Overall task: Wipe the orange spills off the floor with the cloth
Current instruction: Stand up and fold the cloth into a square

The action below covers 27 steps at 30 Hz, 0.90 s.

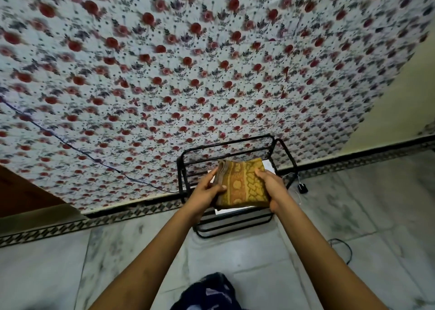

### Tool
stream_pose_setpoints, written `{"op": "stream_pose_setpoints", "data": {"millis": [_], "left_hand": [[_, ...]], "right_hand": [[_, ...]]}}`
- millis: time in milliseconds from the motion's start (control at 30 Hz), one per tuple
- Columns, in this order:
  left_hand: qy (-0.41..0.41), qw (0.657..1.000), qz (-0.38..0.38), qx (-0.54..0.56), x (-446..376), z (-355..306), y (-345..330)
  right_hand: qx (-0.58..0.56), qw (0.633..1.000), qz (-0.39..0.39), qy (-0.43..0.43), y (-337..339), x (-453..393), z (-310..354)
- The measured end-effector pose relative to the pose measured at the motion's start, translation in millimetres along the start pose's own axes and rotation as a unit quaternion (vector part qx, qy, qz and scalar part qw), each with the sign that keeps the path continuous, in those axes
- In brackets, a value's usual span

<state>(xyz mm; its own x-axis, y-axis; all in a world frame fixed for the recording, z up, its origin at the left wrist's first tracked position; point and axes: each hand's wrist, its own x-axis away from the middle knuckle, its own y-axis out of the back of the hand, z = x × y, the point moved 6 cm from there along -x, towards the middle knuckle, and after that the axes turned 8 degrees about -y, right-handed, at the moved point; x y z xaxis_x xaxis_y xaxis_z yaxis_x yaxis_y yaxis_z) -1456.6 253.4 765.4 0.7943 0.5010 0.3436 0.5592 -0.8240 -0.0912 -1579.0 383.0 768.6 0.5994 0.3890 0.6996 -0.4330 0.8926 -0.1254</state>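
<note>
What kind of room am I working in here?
Likely a home room: marble floor with a patterned border, floral sheet hung over the wall, black metal rack. Both hands hold the folded cloth.

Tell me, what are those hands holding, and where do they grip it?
A folded yellow-orange cloth: left hand grips its left edge, right hand its right edge.

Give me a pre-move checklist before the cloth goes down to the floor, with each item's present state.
1. Cloth held: ok, left hand and right hand both grip it.
2. Cloth folded into a pad: ok.
3. Cloth lifted off the black wire rack: cannot tell; it sits over the rack.
4. Orange spills located: not ok, none show on the marble floor.
5. Cables off the wiping path: cannot tell; a black cable lies at right.
</note>
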Motion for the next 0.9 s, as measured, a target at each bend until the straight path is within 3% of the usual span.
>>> {"op": "stream_pose_setpoints", "data": {"millis": [367, 633, 900], "left_hand": [[0.032, 0.996, -0.058, -0.063, -151.5, 52.5, -19.1], [0.131, 0.981, -0.129, -0.063, -251.5, 137.5, -20.2], [0.173, 0.96, -0.187, -0.115, -352.7, 255.3, -7.9]], "right_hand": [[0.133, 0.99, -0.01, -0.041, 26.8, -162.7, 36.6], [0.196, 0.964, 0.013, -0.181, 29.6, -302.5, -1.1], [0.251, 0.953, 0.015, -0.167, 41.2, -449.5, -61.6]]}}
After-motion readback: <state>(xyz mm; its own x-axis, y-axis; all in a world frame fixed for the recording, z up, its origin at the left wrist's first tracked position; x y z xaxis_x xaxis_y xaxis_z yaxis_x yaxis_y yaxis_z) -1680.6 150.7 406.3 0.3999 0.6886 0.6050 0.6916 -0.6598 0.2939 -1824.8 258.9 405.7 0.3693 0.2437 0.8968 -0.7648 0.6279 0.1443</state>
